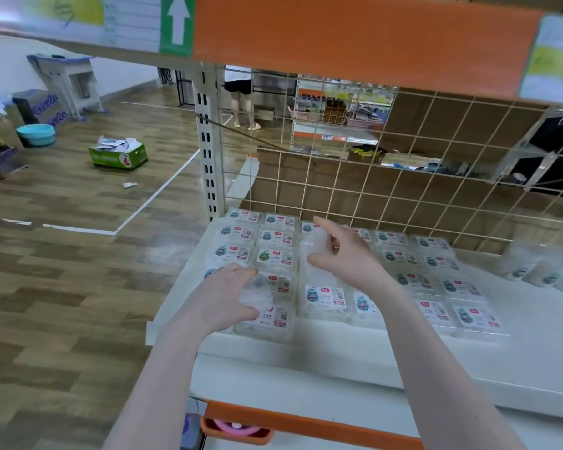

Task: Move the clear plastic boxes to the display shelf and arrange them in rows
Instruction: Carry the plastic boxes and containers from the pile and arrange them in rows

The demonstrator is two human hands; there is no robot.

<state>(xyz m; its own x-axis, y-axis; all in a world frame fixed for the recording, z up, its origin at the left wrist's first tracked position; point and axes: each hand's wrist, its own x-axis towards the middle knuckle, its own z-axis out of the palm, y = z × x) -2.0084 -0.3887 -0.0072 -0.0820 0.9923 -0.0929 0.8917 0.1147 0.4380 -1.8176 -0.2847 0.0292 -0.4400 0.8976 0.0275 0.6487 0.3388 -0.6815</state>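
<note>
Several clear plastic boxes [275, 256] with white printed labels lie in rows on the white display shelf [338, 358], from its left end to past the middle. My left hand [231, 293] grips a clear box [260, 297] near the shelf's front left, thumb and fingers curled around it. My right hand [345, 254] reaches further back and holds another clear box [316, 251] in the third row, fingers over its far side and thumb on its near side.
A wire grid back panel [387, 177] closes the shelf behind the boxes, and an orange-fronted upper shelf [355, 37] hangs overhead. Clear pouches [540, 264] lie at the shelf's right. A green carton [117, 154] and blue basin [35, 134] sit on the wooden floor; a person [241, 95] stands beyond.
</note>
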